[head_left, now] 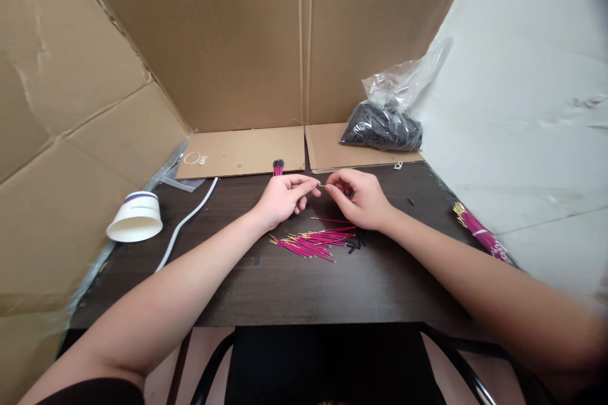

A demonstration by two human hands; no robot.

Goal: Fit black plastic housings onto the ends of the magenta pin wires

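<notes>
Where fingers (305, 188) converge, a gold tip (322, 186) apparently bridges them

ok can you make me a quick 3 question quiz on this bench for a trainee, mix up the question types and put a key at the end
1. Which of the person's hands is nearer the cup?
2. True or false: the loose wires lie nearer the person than the bag does.
3. Fill in the blank: the bag rests on a flat piece of ____.

Key:
1. The left hand.
2. True.
3. Cardboard.
</notes>
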